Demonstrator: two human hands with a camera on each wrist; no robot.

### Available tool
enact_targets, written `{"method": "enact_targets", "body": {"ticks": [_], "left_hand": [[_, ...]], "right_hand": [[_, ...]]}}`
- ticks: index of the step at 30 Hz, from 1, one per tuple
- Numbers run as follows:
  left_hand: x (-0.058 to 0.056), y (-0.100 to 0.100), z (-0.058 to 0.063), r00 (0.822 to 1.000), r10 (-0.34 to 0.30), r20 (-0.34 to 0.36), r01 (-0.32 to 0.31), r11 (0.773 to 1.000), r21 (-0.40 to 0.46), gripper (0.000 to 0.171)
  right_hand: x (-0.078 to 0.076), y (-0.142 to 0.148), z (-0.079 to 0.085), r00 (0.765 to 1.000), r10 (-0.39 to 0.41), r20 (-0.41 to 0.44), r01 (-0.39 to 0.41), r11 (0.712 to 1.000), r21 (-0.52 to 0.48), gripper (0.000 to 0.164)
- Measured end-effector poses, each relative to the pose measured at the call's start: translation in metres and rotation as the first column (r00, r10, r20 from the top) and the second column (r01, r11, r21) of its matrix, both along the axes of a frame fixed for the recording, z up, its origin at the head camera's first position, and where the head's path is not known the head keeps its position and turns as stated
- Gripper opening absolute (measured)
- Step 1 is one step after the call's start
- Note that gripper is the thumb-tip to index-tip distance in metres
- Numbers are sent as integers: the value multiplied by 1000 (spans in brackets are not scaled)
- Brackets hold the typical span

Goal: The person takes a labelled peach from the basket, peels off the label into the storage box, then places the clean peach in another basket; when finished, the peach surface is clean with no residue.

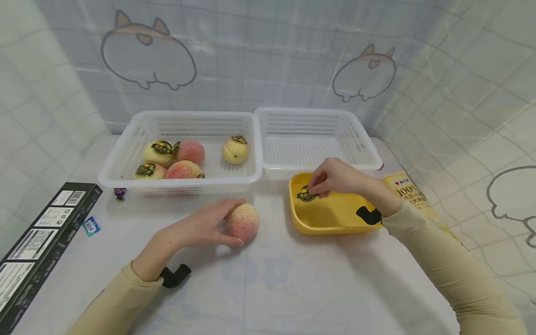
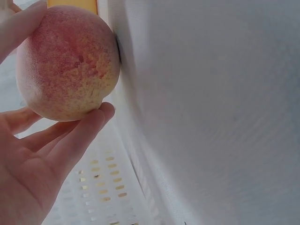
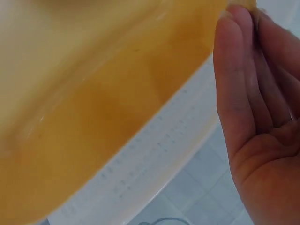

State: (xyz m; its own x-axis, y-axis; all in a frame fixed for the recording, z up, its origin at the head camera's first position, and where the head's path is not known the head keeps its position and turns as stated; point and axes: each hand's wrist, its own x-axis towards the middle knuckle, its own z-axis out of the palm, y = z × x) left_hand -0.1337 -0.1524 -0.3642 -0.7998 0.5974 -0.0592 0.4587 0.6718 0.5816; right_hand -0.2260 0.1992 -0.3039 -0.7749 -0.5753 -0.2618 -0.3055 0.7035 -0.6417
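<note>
Tabletop [image 1: 268, 288] separates left hand's [image 1: 201, 228] peach [image 1: 244, 224] from yellow bin rim [image 1: 331, 230].

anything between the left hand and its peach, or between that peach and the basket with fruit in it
Nothing visible stands between the left hand and the peach: fingers and thumb touch it. Toward the fruit basket, only its front wall stands in the way, likely cleared by lifting.

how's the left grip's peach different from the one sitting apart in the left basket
The held peach is largely pink; the basket peach is mostly pale yellow. The basket peach wears a dark sticker; none shows on the held peach. The left grip has the held peach; the basket peach sits untouched. Both look roundish.
</note>
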Motion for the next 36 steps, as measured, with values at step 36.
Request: {"method": "enact_targets", "body": {"ticks": [36], "left_hand": [[2, 0, -2, 1000, -15, -6, 15, 1000, -11, 90]], "right_hand": [[-14, -16, -48, 896, 348, -275, -223, 890, 398, 7]]}}
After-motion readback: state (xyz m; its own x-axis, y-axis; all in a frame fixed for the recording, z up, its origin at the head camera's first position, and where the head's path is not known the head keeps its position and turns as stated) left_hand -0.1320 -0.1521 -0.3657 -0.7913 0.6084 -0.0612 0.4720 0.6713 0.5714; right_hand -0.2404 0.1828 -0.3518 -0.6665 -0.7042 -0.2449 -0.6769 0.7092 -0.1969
